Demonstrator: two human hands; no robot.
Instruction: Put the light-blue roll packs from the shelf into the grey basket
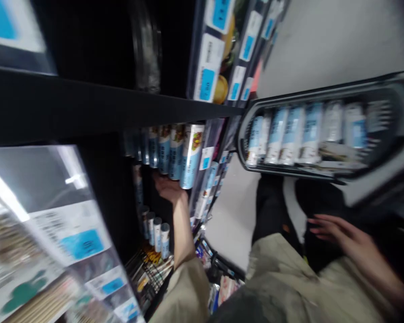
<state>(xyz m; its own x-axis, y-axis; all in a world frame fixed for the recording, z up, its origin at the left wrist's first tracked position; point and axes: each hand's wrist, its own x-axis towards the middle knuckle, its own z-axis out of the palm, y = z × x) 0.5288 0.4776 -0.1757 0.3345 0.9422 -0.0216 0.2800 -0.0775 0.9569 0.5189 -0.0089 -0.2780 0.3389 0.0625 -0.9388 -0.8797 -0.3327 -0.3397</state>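
A row of light-blue and white cylindrical packs [189, 157] with food pictures stands on a dark shelf. My left hand [170, 188] reaches into the shelf right beside this row, palm turned up and fingers stretched away from me. Whether it touches the packs I cannot tell, and its fingertips are partly lost in shadow. More such cylinders [164, 240] stand a little nearer to me. My right hand [340, 229] hangs over my lap, its fingers apart and slightly blurred, holding nothing. Ahead of it lies a dark basket [292, 170] with several similar blue-and-white cylinders [292, 134] inside.
Black shelf panels [104, 103] frame the reach on the left. Price labels [207, 72] line the shelf edges. Close on the lower left is a clear-fronted shelf edge [54, 179]. Grey floor [235, 211] shows between shelf and basket. Various packages [222, 287] sit low near my left side.
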